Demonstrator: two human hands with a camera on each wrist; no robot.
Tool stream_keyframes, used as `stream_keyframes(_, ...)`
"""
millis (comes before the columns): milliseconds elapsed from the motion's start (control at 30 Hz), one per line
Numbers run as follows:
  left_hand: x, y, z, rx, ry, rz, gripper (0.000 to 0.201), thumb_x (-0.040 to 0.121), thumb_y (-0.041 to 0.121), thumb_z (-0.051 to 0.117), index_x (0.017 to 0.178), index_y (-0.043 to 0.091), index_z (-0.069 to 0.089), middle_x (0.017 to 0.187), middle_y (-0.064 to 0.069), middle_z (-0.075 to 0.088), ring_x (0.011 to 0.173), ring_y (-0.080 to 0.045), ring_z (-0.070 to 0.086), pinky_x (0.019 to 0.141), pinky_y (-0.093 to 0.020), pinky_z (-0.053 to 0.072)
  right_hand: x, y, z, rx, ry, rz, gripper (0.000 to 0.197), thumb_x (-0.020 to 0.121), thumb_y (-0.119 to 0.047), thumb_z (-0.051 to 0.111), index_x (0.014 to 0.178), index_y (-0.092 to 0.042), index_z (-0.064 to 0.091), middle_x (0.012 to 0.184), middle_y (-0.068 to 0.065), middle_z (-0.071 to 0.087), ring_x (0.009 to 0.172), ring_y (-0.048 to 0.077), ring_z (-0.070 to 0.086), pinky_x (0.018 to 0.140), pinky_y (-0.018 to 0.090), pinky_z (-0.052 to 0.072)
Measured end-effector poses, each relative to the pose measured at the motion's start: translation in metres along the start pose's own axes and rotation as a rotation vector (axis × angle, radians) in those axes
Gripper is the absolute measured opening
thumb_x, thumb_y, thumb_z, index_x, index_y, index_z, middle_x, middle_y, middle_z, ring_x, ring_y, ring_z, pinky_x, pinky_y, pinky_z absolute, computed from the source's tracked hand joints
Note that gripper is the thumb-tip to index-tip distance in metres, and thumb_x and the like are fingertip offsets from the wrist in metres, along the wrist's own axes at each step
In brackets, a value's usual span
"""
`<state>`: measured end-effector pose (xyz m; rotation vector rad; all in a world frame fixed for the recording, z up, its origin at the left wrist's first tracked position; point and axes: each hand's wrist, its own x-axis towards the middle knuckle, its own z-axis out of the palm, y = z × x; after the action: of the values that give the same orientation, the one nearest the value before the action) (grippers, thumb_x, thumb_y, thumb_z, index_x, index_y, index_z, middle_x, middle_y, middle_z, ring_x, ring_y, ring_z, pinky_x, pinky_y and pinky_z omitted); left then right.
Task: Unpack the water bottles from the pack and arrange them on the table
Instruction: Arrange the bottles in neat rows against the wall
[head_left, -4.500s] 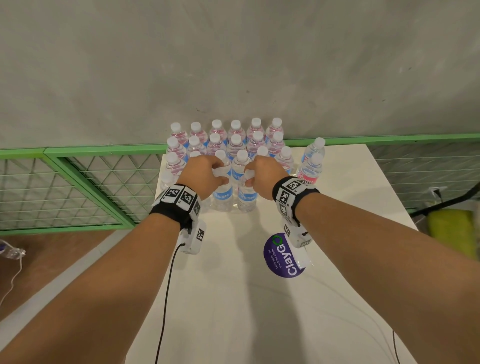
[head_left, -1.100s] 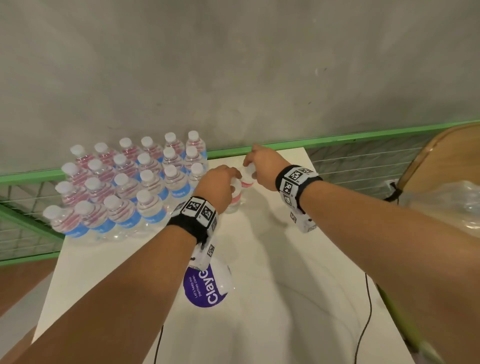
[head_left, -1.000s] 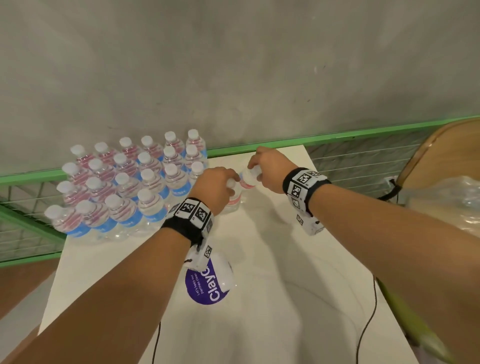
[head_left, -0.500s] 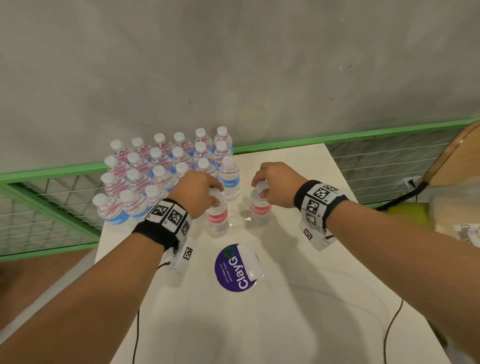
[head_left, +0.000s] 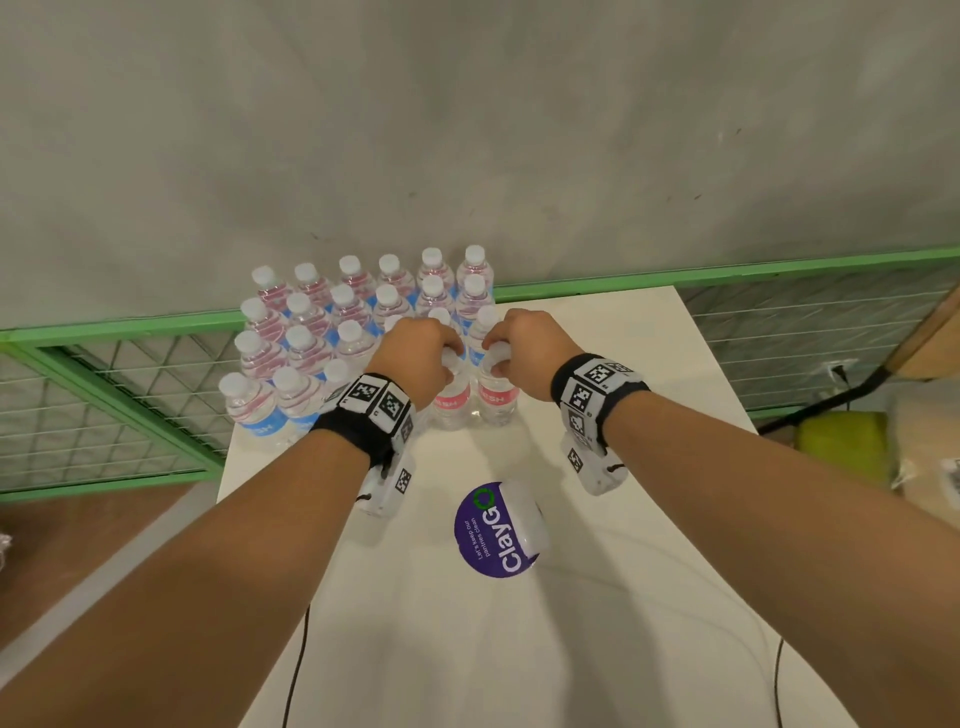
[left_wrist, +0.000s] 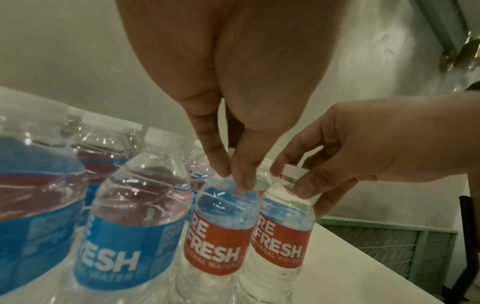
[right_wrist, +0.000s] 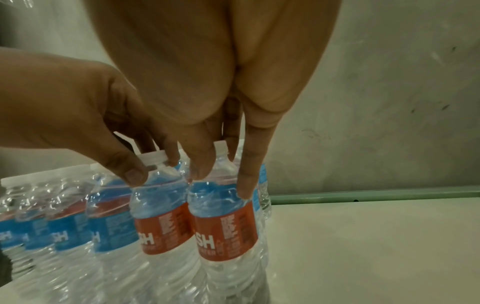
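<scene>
Two clear water bottles with red labels stand side by side on the white table (head_left: 597, 597), against the front right of the bottle block (head_left: 332, 332). My left hand (head_left: 421, 353) pinches the neck of the left red-label bottle (head_left: 451, 404) from above; its fingertips (left_wrist: 241, 176) lie on that bottle (left_wrist: 218, 232) just below the cap. My right hand (head_left: 524, 348) grips the cap and neck of the right red-label bottle (head_left: 497, 399). In the right wrist view its fingers (right_wrist: 244, 181) reach down over that bottle's (right_wrist: 226, 232) shoulder. Both bottles are upright.
Several blue-label bottles (left_wrist: 122, 242) fill the table's back left, up to the grey wall. A green mesh railing (head_left: 130, 395) runs behind and left of the table. A purple round ClayGo pack (head_left: 493, 530) lies mid-table. Cables trail near me. A yellow-green object (head_left: 841, 447) sits off to the right.
Both hands have carried the two red-label bottles from the table's right back over to the block. In the last half second the bottles came together and closer to the block.
</scene>
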<state>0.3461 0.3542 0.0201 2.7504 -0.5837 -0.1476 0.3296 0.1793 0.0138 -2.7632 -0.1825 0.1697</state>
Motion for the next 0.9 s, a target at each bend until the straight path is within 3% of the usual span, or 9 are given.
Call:
stream_keyframes(167,0.005,-0.008,0.002,-0.043,-0.029,0.01,0.046,0.076,-0.003,0.061,0.11,0.025,0.069,0.115,-0.002,0.064,0.106,-0.022,0.059,0.087,-0.031,0.049,0.002,-0.003,0.001,-0.006,-0.007,0.025,0.039,0.083,-0.022,0.073,0.121,-0.019,0.068,0.115,0.006,0.061,0.106,0.024,0.059,0.088,0.026,0.043)
stream_keyframes(233,0.007,-0.007,-0.001,-0.083,-0.006,-0.004,0.041,0.075,0.009,0.068,0.113,0.024,0.065,0.115,-0.002,0.059,0.104,-0.021,0.058,0.085,-0.03,0.048,0.002,-0.003,0.001,-0.013,-0.006,0.029,0.038,0.082,-0.022,0.073,0.12,-0.019,0.069,0.113,0.005,0.062,0.104,0.024,0.06,0.085,0.025,0.043)
stream_keyframes(300,0.009,-0.004,-0.004,-0.071,0.049,-0.042,0.035,0.079,0.031,0.071,0.111,0.019,0.063,0.106,-0.003,0.058,0.095,-0.02,0.057,0.083,-0.033,0.048,0.002,-0.003,0.0,-0.012,-0.002,0.033,0.037,0.082,-0.021,0.072,0.119,-0.02,0.069,0.112,0.005,0.063,0.102,0.024,0.061,0.082,0.023,0.041)
stream_keyframes(400,0.011,0.002,-0.001,0.063,-0.018,-0.114,0.039,0.09,0.047,0.058,0.102,0.01,0.06,0.097,-0.008,0.058,0.085,-0.022,0.053,0.073,-0.033,0.044,0.003,-0.005,0.0,-0.013,-0.008,0.037,0.036,0.082,-0.02,0.07,0.119,-0.018,0.069,0.112,0.005,0.064,0.102,0.024,0.062,0.082,0.023,0.042)
stream_keyframes(533,0.012,0.005,0.003,0.073,-0.061,-0.1,0.033,0.094,0.037,0.056,0.102,0.006,0.063,0.103,-0.013,0.06,0.094,-0.026,0.056,0.072,-0.031,0.042,0.006,-0.011,0.003,-0.061,-0.02,0.014,0.036,0.083,-0.014,0.067,0.119,-0.015,0.068,0.113,0.01,0.06,0.104,0.028,0.059,0.078,0.025,0.039)
stream_keyframes(667,0.013,0.001,-0.003,-0.007,-0.082,-0.065,0.02,0.089,0.022,0.066,0.107,0.014,0.068,0.109,-0.006,0.064,0.097,-0.022,0.06,0.083,-0.032,0.049,0.005,-0.01,0.004,-0.086,-0.019,0.005,0.037,0.084,-0.015,0.067,0.122,-0.015,0.067,0.116,0.01,0.057,0.107,0.028,0.057,0.081,0.028,0.041)
stream_keyframes(733,0.011,-0.003,-0.005,-0.053,-0.079,-0.035,0.02,0.086,0.015,0.068,0.106,0.019,0.069,0.104,-0.002,0.066,0.092,-0.019,0.06,0.082,-0.03,0.05,0.004,-0.006,0.003,-0.077,-0.015,0.013,0.038,0.085,-0.017,0.069,0.123,-0.016,0.066,0.116,0.009,0.058,0.107,0.028,0.057,0.08,0.026,0.039)
stream_keyframes(833,0.007,-0.007,-0.006,-0.104,-0.063,-0.015,0.023,0.085,0.011,0.07,0.103,0.024,0.07,0.08,0.008,0.058,0.083,-0.017,0.057,0.074,-0.026,0.044,0.003,-0.003,0.004,-0.061,-0.01,0.022,0.038,0.083,-0.018,0.07,0.121,-0.016,0.067,0.113,0.009,0.059,0.104,0.027,0.058,0.077,0.022,0.036)
stream_keyframes(900,0.006,-0.007,-0.006,-0.121,-0.045,0.0,0.027,0.083,0.013,0.071,0.108,0.023,0.069,0.088,0.007,0.061,0.087,-0.017,0.058,0.077,-0.027,0.046,0.002,-0.005,0.004,-0.051,-0.009,0.023,0.037,0.083,-0.018,0.07,0.12,-0.016,0.068,0.113,0.009,0.06,0.104,0.027,0.059,0.077,0.023,0.038)
